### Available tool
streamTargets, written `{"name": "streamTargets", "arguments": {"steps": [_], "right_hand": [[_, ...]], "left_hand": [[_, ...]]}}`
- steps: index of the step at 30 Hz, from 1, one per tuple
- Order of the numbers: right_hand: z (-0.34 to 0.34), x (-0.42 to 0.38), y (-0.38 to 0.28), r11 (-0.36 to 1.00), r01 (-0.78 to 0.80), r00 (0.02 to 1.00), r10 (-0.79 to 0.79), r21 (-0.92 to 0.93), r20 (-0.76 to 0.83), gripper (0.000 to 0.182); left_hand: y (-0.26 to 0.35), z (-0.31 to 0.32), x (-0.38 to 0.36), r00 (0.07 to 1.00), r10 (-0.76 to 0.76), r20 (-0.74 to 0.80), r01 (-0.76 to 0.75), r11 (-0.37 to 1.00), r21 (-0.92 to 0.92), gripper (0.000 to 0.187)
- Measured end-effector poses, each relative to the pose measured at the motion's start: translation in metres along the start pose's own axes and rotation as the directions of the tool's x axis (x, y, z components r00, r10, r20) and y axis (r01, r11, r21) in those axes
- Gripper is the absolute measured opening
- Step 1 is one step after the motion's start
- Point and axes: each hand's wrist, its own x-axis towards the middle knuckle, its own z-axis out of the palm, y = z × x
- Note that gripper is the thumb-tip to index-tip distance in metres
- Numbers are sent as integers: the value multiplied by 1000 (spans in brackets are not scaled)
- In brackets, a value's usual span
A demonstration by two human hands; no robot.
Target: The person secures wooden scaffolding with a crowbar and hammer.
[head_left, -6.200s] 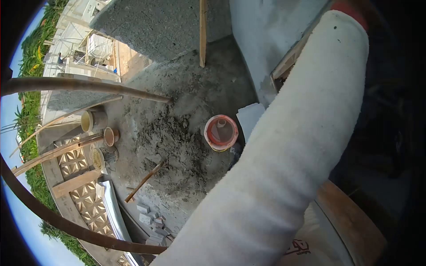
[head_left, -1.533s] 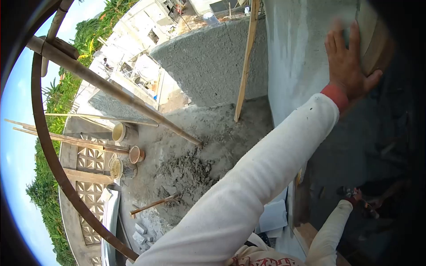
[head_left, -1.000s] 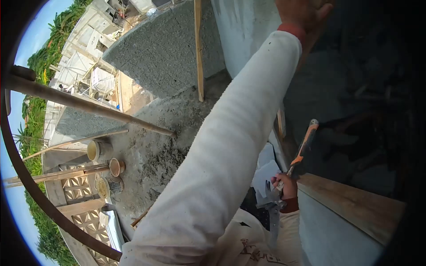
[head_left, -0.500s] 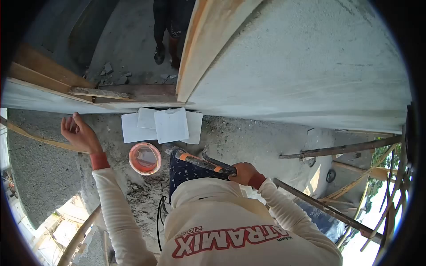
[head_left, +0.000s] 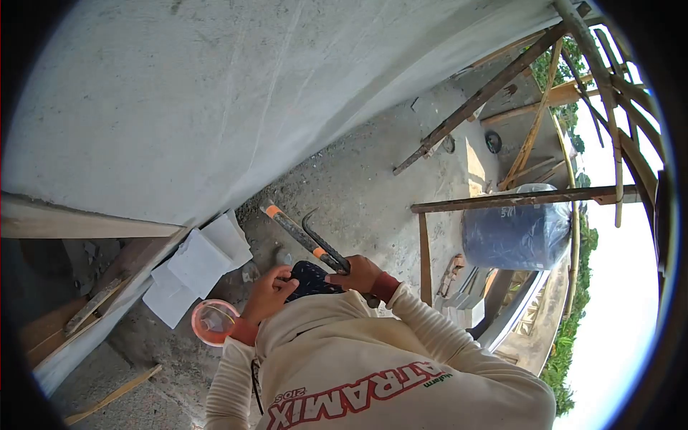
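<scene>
My right hand (head_left: pixel 360 273) is closed round the lower end of a long black tool with orange bands (head_left: pixel 295 233). A thin, curved black piece runs alongside the tool; what kind of tool it is, I cannot tell. Close in front of my body, my left hand (head_left: pixel 272 294) holds nothing, its fingers loosely bent and the thumb apart. It is beside the dark patterned cloth (head_left: pixel 312 278) over my leg. Left of that hand stands an orange-rimmed bucket (head_left: pixel 214 322). Several white tiles (head_left: pixel 192 265) lie overlapping at the foot of the wall.
A plastered grey wall (head_left: pixel 179 100) rises ahead, with a wood-framed opening at lower left. Wooden poles (head_left: pixel 487 86) slant across the right side. A large plastic-wrapped blue bundle (head_left: pixel 514 233) stands behind a horizontal beam (head_left: pixel 523 198). A loose wooden strip (head_left: pixel 115 394) lies at bottom left.
My view has turned to the right. My left hand has come in from far left to near my body. My right hand still holds the tool, now pointing further up and away.
</scene>
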Motion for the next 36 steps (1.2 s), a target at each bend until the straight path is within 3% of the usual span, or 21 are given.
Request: {"name": "streamTargets", "arguments": {"steps": [4,5,8,9,12,13,14,16,18,19,22,23,24,26,28,29,32,35,36], "right_hand": [[-8,-9,7,957,21,999,-8,289,-48,52],[-9,-9,14,963,26,999,-15,269,-43,53],[-7,-7,37,858,145,987,-95,493,-126,53],[-8,-7,43,816,176,983,-115,551,-144,55],[-26,3,72,735,134,988,-53,665,-142,54],[-39,4,82,704,135,987,-31,697,-159,53],[-50,8,98,681,146,984,-23,718,-178,54],[-87,3,118,639,156,974,27,753,-224,56],[-116,11,155,616,303,914,28,727,-404,57],[-135,17,187,696,166,949,79,699,-304,55],[-187,18,246,633,205,877,220,746,-427,60],[-213,12,267,688,208,842,236,695,-486,59],[-238,5,285,738,201,806,250,645,-537,58],[-282,-8,315,669,305,740,282,678,-610,56],[-314,-15,352,547,433,682,320,716,-657,56],[-339,-31,350,493,416,664,410,764,-625,57],[-374,-40,388,627,197,419,641,753,-643,50],[-400,-21,436,721,-6,228,675,693,-701,38],[-411,-15,449,714,-30,242,684,699,-688,35]], "left_hand": [[44,11,40,948,-4,317,-27,995,95,75],[51,18,53,907,-41,420,3,996,89,84],[55,61,100,767,135,628,133,923,-361,88],[69,75,109,799,58,598,139,951,-278,85],[117,125,140,784,-51,619,388,819,-423,80],[117,147,154,819,20,574,291,847,-444,77],[120,167,168,830,16,557,291,840,-458,77],[138,210,197,823,-53,565,390,775,-497,83],[144,255,232,799,-26,600,391,781,-488,89],[153,279,250,785,-54,618,431,763,-481,89],[175,348,306,696,-102,711,540,726,-425,84],[197,369,318,664,-135,735,585,706,-399,83],[203,392,335,650,-88,755,541,752,-377,88],[213,436,365,618,5,786,433,833,-345,90],[234,472,377,690,83,719,252,903,-347,86],[246,485,387,692,117,713,181,927,-327,83],[265,521,422,693,134,708,92,958,-272,77],[274,554,474,699,106,707,46,980,-192,75],[278,566,491,701,87,708,36,987,-157,75]]}}
